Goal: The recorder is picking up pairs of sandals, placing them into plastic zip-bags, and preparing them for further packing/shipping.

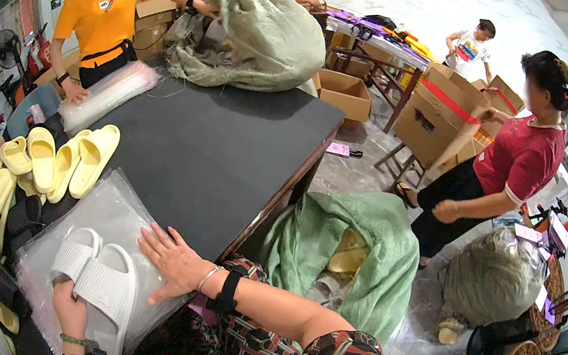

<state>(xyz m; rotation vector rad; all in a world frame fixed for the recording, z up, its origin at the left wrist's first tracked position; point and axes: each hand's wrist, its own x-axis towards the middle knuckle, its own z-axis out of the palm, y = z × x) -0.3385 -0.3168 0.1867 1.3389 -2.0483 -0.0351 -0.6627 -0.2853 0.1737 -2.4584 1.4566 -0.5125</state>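
A pair of pale grey slide slippers [105, 287] is over a stack of clear plastic bags [116, 205] at the table's near left corner. My left hand [68, 307] grips the pair at its left side, its fingers mostly hidden behind the slippers. My right hand [174, 263] lies flat with spread fingers on the right edge of the bags, holding nothing. Just beyond the bags, several pale yellow slide slippers [95, 159] are heaped along the left of the black table [229, 145].
A co-worker in orange [104, 13] touches a bundle of clear bags [107, 97] and a big woven sack [270, 42] across the table. On the floor at right sits a green sack [385, 249]. A person in red [520, 154] stands by a carton [435, 117].
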